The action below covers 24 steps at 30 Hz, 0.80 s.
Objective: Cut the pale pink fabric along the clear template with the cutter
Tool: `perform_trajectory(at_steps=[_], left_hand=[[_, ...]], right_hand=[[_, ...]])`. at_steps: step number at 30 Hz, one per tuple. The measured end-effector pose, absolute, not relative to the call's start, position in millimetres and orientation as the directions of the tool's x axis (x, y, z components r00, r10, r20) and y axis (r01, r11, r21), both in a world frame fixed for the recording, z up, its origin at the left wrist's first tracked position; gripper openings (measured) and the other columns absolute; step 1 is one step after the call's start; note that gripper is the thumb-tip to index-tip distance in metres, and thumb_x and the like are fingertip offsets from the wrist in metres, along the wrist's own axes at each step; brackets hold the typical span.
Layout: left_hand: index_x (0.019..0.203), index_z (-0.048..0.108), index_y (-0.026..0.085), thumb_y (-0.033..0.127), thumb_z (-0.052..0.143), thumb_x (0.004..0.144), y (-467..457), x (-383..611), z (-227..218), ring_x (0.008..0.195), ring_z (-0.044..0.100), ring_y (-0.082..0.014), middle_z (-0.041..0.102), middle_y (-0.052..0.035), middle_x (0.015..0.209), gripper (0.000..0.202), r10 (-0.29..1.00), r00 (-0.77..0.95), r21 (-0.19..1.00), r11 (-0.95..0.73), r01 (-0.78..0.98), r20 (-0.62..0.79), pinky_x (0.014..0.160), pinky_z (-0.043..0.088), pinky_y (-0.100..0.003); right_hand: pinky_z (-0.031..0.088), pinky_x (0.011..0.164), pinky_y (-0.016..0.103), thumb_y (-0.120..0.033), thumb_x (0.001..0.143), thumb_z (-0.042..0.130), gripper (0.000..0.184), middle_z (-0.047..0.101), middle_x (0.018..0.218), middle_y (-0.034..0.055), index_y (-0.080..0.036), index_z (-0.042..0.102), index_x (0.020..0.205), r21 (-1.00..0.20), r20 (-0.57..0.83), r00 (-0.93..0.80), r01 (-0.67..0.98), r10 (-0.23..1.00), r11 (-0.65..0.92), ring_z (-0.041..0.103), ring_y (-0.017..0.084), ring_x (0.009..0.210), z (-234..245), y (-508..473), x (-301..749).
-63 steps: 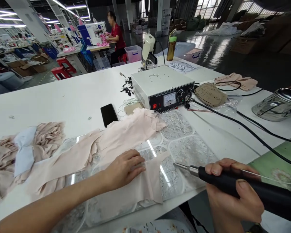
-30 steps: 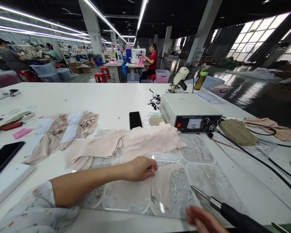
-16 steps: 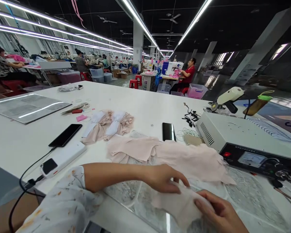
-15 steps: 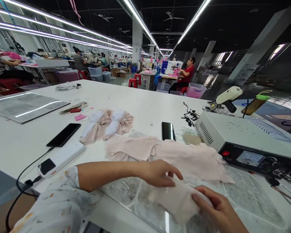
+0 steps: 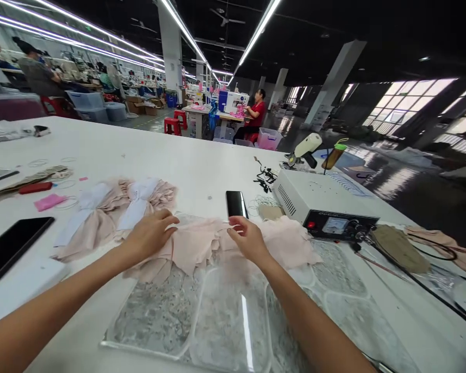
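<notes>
Pale pink fabric pieces [image 5: 291,241] lie in a loose, overlapping row along the far part of a clear, grey-patterned mat [image 5: 159,305]. My left hand [image 5: 151,235] has its curled fingers on the upper edge of a pale pink fabric piece [image 5: 198,238] at the left of this row. At the piece's right end, my right hand [image 5: 248,238] pinches the edge between thumb and fingers. The piece spreads between both hands, over the others. Left of my left hand sit two bundles of pink fabric [image 5: 101,223], wrapped in white bands [image 5: 134,204].
Behind the row lies a phone [image 5: 236,203]; another phone [image 5: 17,246] is at the left. A grey machine box [image 5: 326,199] with a dial stands at right, a heat-gun-like tool [image 5: 306,147] behind it. A co-worker in red [image 5: 257,114] sits at a sewing machine [image 5: 233,102].
Both hands have moved forward from the near part of the mat to the row of fabric, spreading apart with the piece. My view has turned to the right.
</notes>
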<state>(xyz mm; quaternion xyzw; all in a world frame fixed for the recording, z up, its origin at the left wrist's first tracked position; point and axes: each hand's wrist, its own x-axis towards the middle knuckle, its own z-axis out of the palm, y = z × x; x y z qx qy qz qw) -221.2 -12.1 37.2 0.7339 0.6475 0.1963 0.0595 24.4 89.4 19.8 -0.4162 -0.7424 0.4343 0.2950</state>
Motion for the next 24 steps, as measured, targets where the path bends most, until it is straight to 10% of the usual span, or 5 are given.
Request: perform_trajectory(at_steps=[7, 12, 18, 24], left_hand=[[0.091, 0.061, 0.018, 0.033, 0.078, 0.074, 14.8, -99.7, -10.5, 0.085, 0.060, -0.0208, 0.061, -0.0057, 0.096, 0.028, 0.831, 0.541, 0.308, -0.553, 0.774, 0.132, 0.079, 0.049, -0.029], [0.079, 0.055, 0.015, 0.003, 0.054, 0.084, 28.0, -74.5, -24.5, 0.076, 0.058, -0.0201, 0.059, -0.0067, 0.084, 0.013, 0.798, 0.590, 0.282, -0.598, 0.750, 0.122, 0.072, 0.048, -0.030], [0.079, 0.054, 0.017, 0.007, 0.052, 0.088, -13.5, -88.8, 17.2, 0.082, 0.058, -0.0133, 0.058, -0.0030, 0.091, 0.013, 0.724, 0.678, 0.377, -0.667, 0.643, 0.127, 0.073, 0.046, -0.019], [0.071, 0.053, 0.017, 0.000, 0.049, 0.081, -53.5, -120.4, 28.2, 0.070, 0.058, -0.0135, 0.056, -0.0005, 0.079, 0.020, 0.693, 0.711, 0.472, -0.592, 0.653, -0.115, 0.066, 0.045, -0.021]], right_hand=[[0.055, 0.071, 0.033, -0.033, 0.087, 0.059, 0.021, 0.070, 0.090, 0.0068, -0.016, 0.064, 0.098, -0.774, 0.171, -0.383, 0.518, 0.908, 0.365, 0.066, 0.019, 0.079, 5.2, 76.1, 122.2], [0.057, 0.060, 0.033, -0.028, 0.085, 0.053, 0.023, 0.071, 0.089, 0.0101, -0.017, 0.065, 0.100, -0.622, 0.282, -0.423, 0.603, 0.861, 0.500, 0.067, 0.020, 0.071, -22.2, 48.9, 164.6], [0.049, 0.094, 0.052, -0.020, 0.077, 0.062, 0.041, 0.064, 0.116, 0.0137, -0.021, 0.059, 0.118, -0.403, 0.418, -0.539, 0.612, 0.732, 0.681, 0.058, 0.030, 0.111, -32.6, 23.7, 161.1], [0.052, 0.089, 0.049, -0.016, 0.077, 0.062, 0.036, 0.066, 0.112, 0.0102, -0.022, 0.060, 0.113, -0.324, 0.407, -0.635, 0.572, 0.656, 0.754, 0.060, 0.028, 0.103, -33.0, -7.2, 161.6]])
